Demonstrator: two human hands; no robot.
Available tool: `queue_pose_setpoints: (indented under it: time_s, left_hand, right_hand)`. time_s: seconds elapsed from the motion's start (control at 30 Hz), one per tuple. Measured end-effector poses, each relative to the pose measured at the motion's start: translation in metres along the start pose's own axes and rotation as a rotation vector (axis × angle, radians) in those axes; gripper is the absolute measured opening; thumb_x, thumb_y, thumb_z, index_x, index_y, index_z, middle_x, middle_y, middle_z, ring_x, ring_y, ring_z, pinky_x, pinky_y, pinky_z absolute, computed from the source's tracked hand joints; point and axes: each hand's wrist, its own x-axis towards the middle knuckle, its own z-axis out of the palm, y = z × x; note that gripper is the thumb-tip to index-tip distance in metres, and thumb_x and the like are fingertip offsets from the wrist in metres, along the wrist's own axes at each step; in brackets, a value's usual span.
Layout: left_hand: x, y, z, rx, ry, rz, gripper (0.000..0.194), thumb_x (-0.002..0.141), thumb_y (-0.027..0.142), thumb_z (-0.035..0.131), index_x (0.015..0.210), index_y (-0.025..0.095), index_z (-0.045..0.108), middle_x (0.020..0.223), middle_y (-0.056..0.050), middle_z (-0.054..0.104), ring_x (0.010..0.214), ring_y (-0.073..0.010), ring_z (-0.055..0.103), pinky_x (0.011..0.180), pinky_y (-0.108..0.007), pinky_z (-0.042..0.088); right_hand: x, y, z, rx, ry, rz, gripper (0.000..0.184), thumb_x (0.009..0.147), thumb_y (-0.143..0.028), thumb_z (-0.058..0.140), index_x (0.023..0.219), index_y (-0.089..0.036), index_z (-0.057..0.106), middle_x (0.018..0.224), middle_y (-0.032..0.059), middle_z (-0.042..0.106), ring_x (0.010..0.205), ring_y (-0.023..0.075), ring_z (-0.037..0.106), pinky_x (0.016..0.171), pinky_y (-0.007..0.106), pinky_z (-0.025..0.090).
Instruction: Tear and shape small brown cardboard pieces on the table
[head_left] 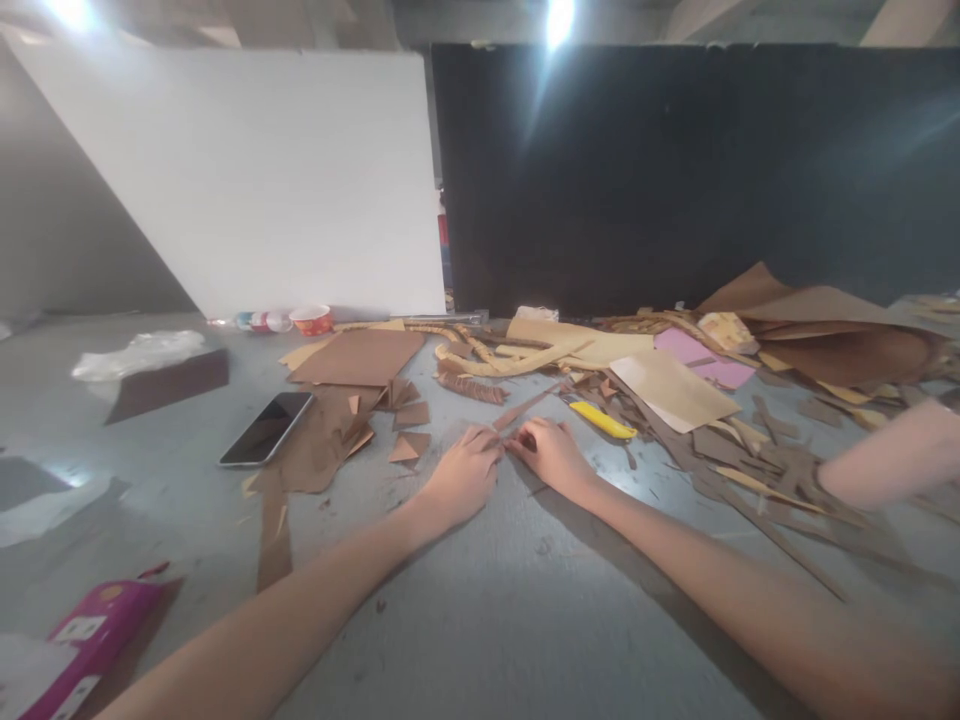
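My left hand (465,472) rests low over the grey table, its fingers curled and pressed together. Facing it, my right hand (553,458) makes a pinch with thumb and forefinger, and the fingertips of both nearly meet. Between them is the end of a thin brown strip (529,408), which slants away to the upper right; the fingers hide its near end. Just right of my right hand lies a yellow utility knife (602,419). Small cut brown pieces (410,447) lie left of my left hand, and a brown fringed piece (472,388) sits beyond both.
A phone (268,430) lies on brown sheets at left, near a clear plastic bag (142,355). Brown scraps (784,465) cover the right side, where another person's forearm (892,455) reaches in. A magenta packet (105,640) is at front left. White and black panels (675,180) stand behind.
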Motion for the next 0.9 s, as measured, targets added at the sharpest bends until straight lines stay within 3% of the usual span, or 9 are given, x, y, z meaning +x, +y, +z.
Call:
queue_pose_setpoints:
  time_s: [0.13,0.27,0.4,0.57,0.9]
  left_hand:
    - [0.0,0.001,0.0,-0.027,0.012,-0.003,0.033,0.093,0.001,0.049,0.108,0.016,0.074,0.121,-0.012,0.071,0.126,-0.0278,0.058,0.111,-0.047,0.054]
    - [-0.001,-0.001,0.001,-0.044,0.054,-0.007,0.034,0.091,-0.001,0.048,0.107,0.016,0.074,0.119,-0.011,0.072,0.124,-0.0272,0.06,0.109,-0.046,0.055]
    - [-0.002,-0.003,0.003,-0.065,0.071,-0.015,0.037,0.09,-0.001,0.049,0.11,0.016,0.074,0.12,-0.012,0.073,0.122,-0.0265,0.062,0.109,-0.046,0.056]
    - [-0.001,-0.002,0.0,-0.103,0.066,-0.053,0.04,0.09,-0.001,0.048,0.116,0.016,0.073,0.121,-0.011,0.075,0.122,-0.0261,0.065,0.11,-0.046,0.055]
    - [0.0,-0.006,0.0,-0.134,0.053,-0.022,0.043,0.088,-0.002,0.049,0.117,0.017,0.074,0.122,-0.01,0.077,0.124,-0.0262,0.066,0.111,-0.046,0.055]
  right_hand:
    - [-0.007,-0.001,-0.004,0.081,0.058,-0.097,0.023,0.109,-0.026,0.057,0.09,-0.021,0.069,0.092,0.0024,0.069,0.086,0.0193,0.064,0.085,0.033,0.042]
    - [-0.017,-0.009,-0.012,0.077,0.139,-0.207,0.02,0.099,-0.01,0.058,0.104,-0.022,0.074,0.102,0.0059,0.072,0.101,0.0241,0.063,0.092,0.037,0.048]
    - [-0.022,-0.013,-0.013,0.014,0.102,-0.318,0.034,0.093,-0.003,0.056,0.115,-0.021,0.075,0.114,0.0072,0.076,0.108,0.0272,0.061,0.098,0.043,0.051]
    - [-0.023,-0.011,-0.01,0.004,0.061,-0.345,0.042,0.09,-0.001,0.054,0.121,-0.02,0.075,0.122,0.0079,0.076,0.115,0.0276,0.062,0.102,0.047,0.053]
    - [-0.026,-0.013,-0.012,-0.094,-0.038,-0.38,0.035,0.093,-0.003,0.057,0.12,-0.017,0.076,0.123,0.0134,0.07,0.119,0.0307,0.055,0.102,0.048,0.052]
